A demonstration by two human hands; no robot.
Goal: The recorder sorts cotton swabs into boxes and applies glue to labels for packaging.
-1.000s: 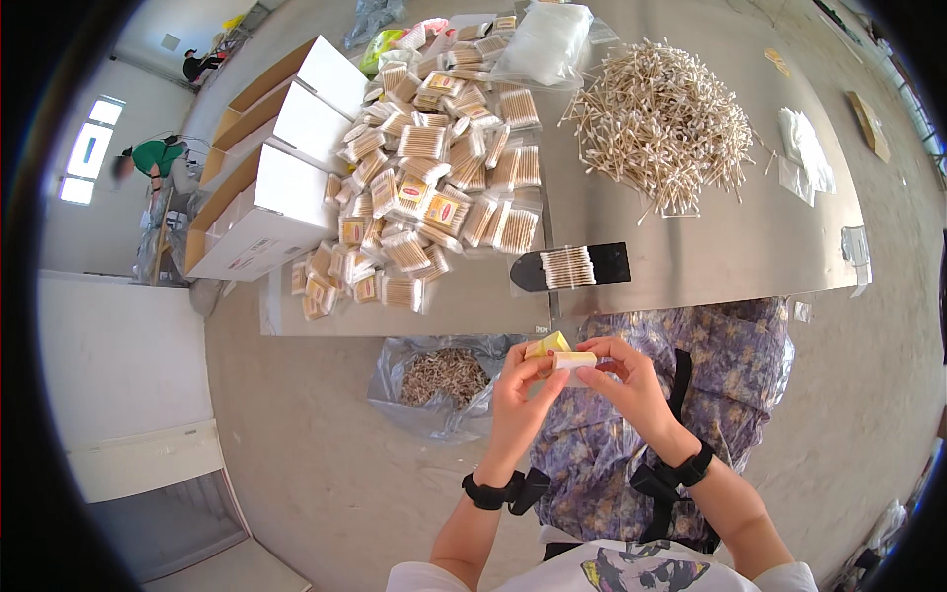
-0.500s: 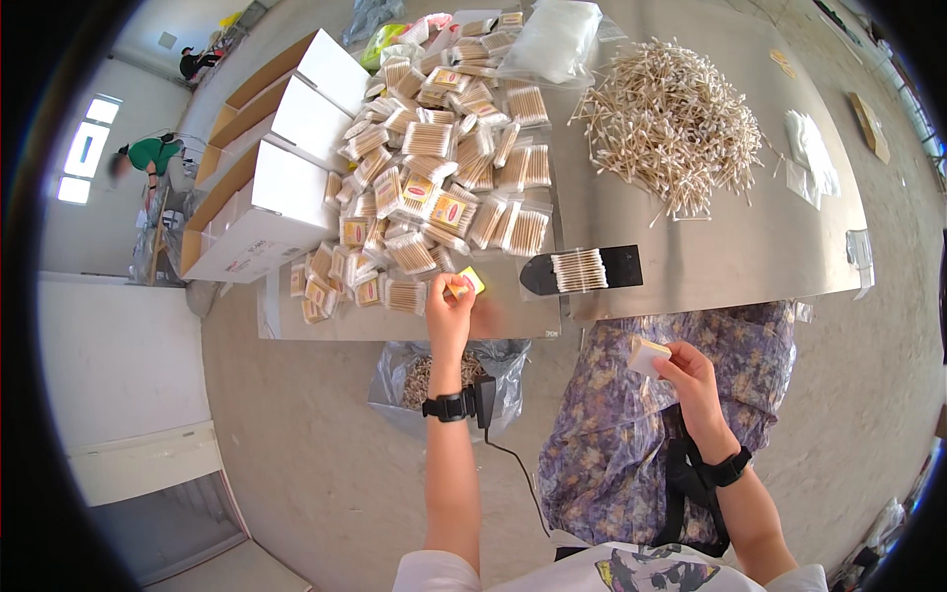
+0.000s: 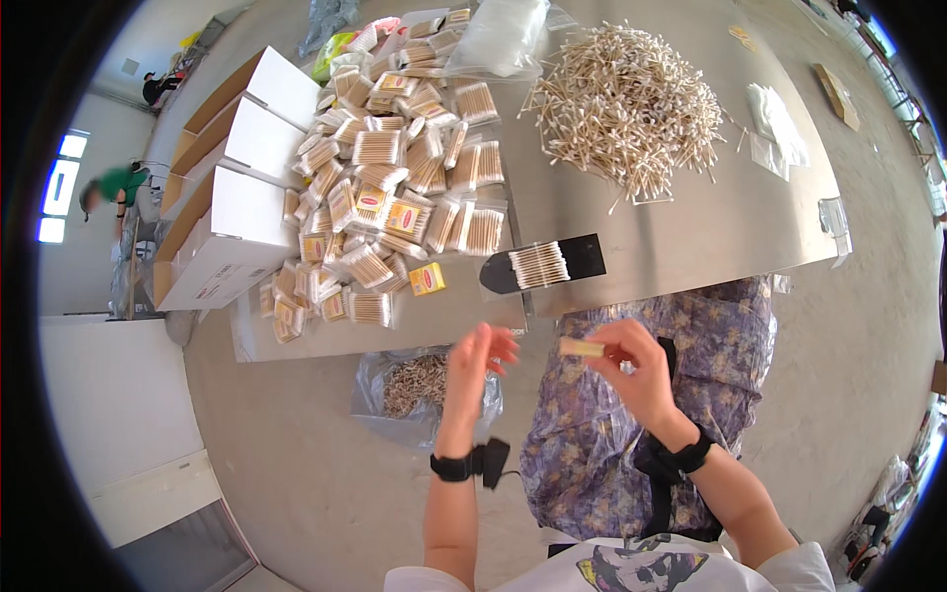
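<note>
My left hand (image 3: 476, 363) hovers just off the table's near edge, its fingers apart and holding nothing. A small yellow card (image 3: 427, 279) with a red oval lies on the table beyond it, beside the packets. My right hand (image 3: 633, 370) pinches a small thin stack of pale yellow cards (image 3: 582, 348), seen edge-on, over the floral cloth on my lap. Between the hands and the far heap, a row of cotton swabs (image 3: 540, 265) lies across a black flat holder (image 3: 584, 257). Many bagged cotton swab packets (image 3: 378, 148) are piled at the left, some showing yellow cards.
A heap of loose cotton swabs (image 3: 631, 109) covers part of the metal table (image 3: 681, 232). White cartons (image 3: 247, 222) stand at the left. Clear bags (image 3: 498, 39) lie at the back, and a plastic bag of swabs (image 3: 419, 385) sits below the table edge. A person in green (image 3: 120, 185) is far left.
My left hand has let go of the yellow card, left it on the table and drawn back toward me. My right hand has moved left, turning the small stack edge-on.
</note>
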